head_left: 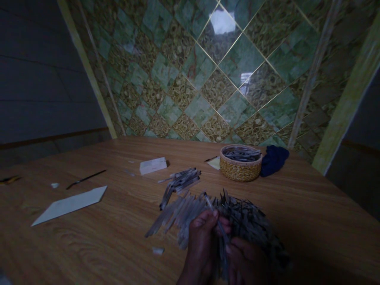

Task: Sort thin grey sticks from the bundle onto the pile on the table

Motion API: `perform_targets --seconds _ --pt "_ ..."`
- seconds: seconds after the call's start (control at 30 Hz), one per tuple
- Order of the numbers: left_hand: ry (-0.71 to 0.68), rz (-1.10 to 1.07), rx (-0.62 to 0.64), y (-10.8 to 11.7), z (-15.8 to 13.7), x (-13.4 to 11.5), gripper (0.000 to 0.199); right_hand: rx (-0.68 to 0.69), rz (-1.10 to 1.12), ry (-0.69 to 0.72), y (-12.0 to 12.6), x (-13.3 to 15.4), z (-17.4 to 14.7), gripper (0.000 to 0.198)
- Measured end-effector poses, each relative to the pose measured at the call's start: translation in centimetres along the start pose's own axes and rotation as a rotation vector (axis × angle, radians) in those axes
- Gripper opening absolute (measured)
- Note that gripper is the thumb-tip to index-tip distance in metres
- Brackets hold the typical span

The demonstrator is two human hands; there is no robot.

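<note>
My left hand point(202, 239) grips a slim, clear-barrelled pen point(209, 202) between thumb and fingers, its dark end pointing up and away. Lower down, my right hand point(246, 257) pinches the near end of the same pen; much of this hand is in shadow. Under and beyond my left hand lie several loose clear tubes like pen barrels point(175, 213), roughly side by side. A large heap of dark-ended, slender pieces point(252, 217) spreads beside my right hand. Farther back is a smaller bundle of pens point(185, 180).
A woven basket point(240, 171) full of slender pieces stands at the back right, against a dark blue cloth point(274, 159). Leftward lie a whitish box point(153, 165), a white sheet point(71, 205), a thin dark stick point(86, 179) and a small white piece point(158, 250). A tiled wall borders the wooden table.
</note>
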State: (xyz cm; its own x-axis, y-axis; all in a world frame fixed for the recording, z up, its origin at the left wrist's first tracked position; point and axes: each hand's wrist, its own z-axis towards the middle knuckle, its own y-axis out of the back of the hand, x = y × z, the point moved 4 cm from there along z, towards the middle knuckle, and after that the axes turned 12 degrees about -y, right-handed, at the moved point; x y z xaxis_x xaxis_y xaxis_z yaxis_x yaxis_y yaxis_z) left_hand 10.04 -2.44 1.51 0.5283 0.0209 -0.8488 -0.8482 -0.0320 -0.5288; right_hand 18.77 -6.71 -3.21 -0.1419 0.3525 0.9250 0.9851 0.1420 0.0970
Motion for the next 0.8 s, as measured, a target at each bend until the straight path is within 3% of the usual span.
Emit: perform_targets --seconds 0.23,0.57,0.6,0.67,0.8 --pt "-0.012 -0.011 -0.079 0.7 0.4 -1.1 0.019 -0.387 -0.424 0.219 0.1 2.6 -1.1 0.029" --pt "-0.053 0.095 -0.136 0.8 0.6 -2.3 0.020 -0.504 -0.673 0.149 -0.7 3.3 -1.4 0.030" --pt "-0.058 0.104 -0.129 0.7 0.7 -2.5 0.020 -0.490 -0.620 0.134 -0.7 3.3 -1.3 0.028" --pt "-0.046 0.103 -0.082 0.5 0.7 -2.8 0.021 -0.330 -0.360 0.056 -0.7 3.0 -0.9 0.026" --pt "0.021 0.014 0.110 -0.2 0.6 -3.2 0.024 0.243 0.301 -0.057 -2.1 2.0 -0.2 0.032"
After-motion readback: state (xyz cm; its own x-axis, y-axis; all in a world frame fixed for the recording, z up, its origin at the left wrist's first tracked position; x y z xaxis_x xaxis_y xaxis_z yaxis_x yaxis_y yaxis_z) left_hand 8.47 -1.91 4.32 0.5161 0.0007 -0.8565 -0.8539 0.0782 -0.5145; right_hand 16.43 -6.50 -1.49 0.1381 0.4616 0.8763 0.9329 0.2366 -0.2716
